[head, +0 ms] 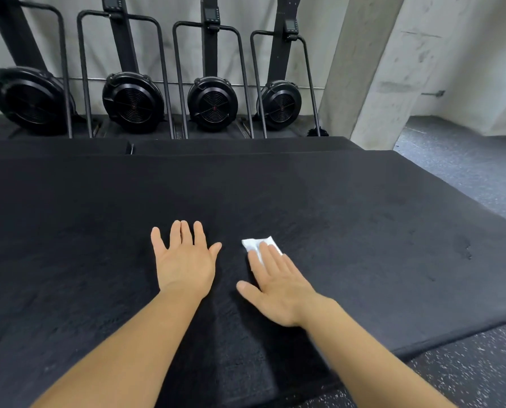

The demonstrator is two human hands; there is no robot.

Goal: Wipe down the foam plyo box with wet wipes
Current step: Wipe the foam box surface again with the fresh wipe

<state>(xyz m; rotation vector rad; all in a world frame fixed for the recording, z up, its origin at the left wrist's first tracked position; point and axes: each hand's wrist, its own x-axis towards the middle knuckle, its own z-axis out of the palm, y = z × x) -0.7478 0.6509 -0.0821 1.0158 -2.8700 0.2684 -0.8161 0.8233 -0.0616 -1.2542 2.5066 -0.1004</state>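
Foam plyo box, one broad black block, fills the middle and lower frame. One white wet wipe lies on its top just right of centre, pressed under the straight fingers of the right hand. The left hand rests flat on the box beside it, fingers spread, holding nothing. Four black fan machines line the upper edge, with one concrete pillar at upper right.

Both bare forearms reach forward — the left hand lies palm down, fingers straight and spread, while the right hand is flat too, fingers together, angled leftward, thumb splayed out.
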